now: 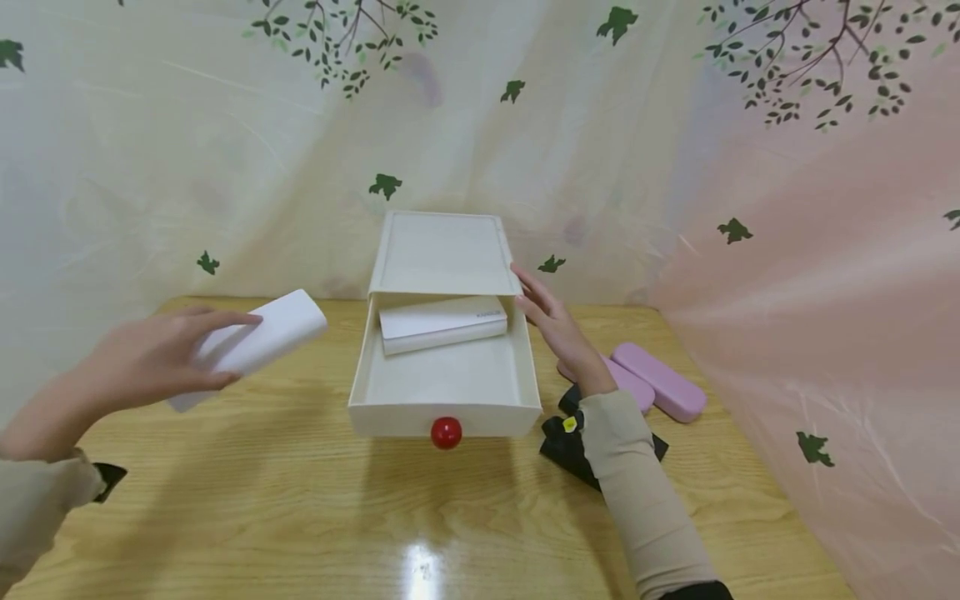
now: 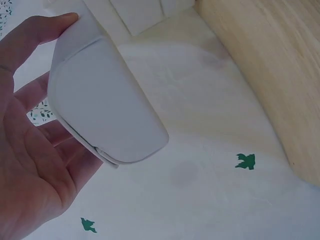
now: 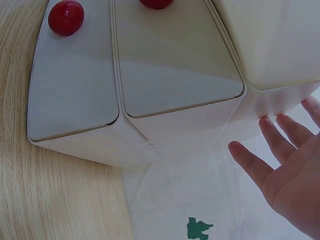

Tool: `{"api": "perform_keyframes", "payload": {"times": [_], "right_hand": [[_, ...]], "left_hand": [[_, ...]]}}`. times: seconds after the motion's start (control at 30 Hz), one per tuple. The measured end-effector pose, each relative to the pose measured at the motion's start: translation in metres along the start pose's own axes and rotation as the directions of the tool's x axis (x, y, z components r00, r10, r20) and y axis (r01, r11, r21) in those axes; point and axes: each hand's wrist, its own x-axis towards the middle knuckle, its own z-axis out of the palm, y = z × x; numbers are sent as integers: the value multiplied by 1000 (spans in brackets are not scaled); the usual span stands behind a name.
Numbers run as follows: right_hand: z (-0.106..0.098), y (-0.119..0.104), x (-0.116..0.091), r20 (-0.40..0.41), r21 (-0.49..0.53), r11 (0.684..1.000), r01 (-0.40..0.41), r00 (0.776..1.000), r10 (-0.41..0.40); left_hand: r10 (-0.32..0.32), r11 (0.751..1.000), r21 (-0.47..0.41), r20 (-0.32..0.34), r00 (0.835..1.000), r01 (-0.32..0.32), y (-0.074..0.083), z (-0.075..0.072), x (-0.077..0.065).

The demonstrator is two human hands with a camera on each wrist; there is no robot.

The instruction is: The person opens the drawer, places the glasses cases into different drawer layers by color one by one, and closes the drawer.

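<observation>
My left hand (image 1: pixel 161 358) grips a white glasses case (image 1: pixel 288 325), thumb on one side and fingers on the other, raised to the left of a white drawer cabinet (image 1: pixel 442 250). In the left wrist view the case's rounded end and flap edge (image 2: pixel 107 95) face the camera. The cabinet's top drawer (image 1: pixel 450 387) is pulled out, its red knob (image 1: pixel 446 432) in front. A second white case (image 1: pixel 442 325), with small print, lies aslant toward the drawer's back. My right hand (image 1: pixel 558 333) rests straight fingertips against the cabinet's right side.
Two pink glasses cases (image 1: pixel 671 387) lie on the wooden table (image 1: pixel 285 508) to the right. Black items (image 1: pixel 566 450), one with a yellow tag, are partly under the right forearm. Lower drawers with red knobs (image 3: pixel 66 17) show in the right wrist view. A leaf-patterned sheet (image 1: pixel 300 167) hangs behind.
</observation>
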Motion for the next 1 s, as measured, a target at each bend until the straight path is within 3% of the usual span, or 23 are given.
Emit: {"api": "perform_keyframes", "payload": {"times": [0.3,0.63,1.0], "right_hand": [[-1,-1,-1,-4,-3,1000,-3,1000,3],[-1,-1,-1,-9,5,1000,-12,1000,12],[0,0,0,0,7,1000,28,1000,-28]], "left_hand": [[85,996,20,-76,993,-83,22,-14,9],[119,992,-47,-51,992,-121,47,-25,23],[172,984,-54,-1,985,-172,75,-35,41]]}}
